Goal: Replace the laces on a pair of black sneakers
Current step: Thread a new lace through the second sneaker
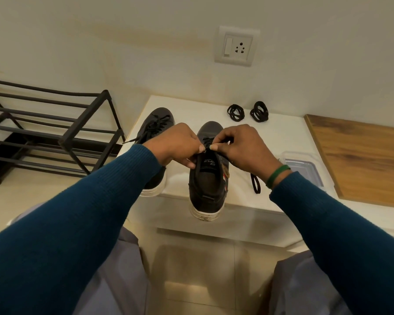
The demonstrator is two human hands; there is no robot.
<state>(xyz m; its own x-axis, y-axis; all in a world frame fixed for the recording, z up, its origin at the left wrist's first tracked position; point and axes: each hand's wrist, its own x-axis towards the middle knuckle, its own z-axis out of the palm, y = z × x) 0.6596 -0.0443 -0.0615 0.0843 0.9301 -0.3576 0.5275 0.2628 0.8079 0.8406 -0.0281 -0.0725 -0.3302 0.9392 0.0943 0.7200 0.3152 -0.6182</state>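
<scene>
Two black sneakers with white soles stand on a white counter [278,133], heels toward me and overhanging its front edge. The right sneaker [206,180] is in the middle; my left hand [180,146] and my right hand [246,148] both pinch its black lace [208,142] above the tongue, thumbs nearly touching. A loose end of that lace [256,183] trails on the counter under my right wrist. The left sneaker [156,123], still laced, is partly hidden behind my left hand. Two coiled black laces [236,112] [259,111] lie at the back of the counter.
A black metal shoe rack [55,133] stands on the floor at the left. A clear plastic box [305,167] sits right of my right wrist, beside a wooden board [362,158]. A wall socket [236,46] is above the counter. My knees show below.
</scene>
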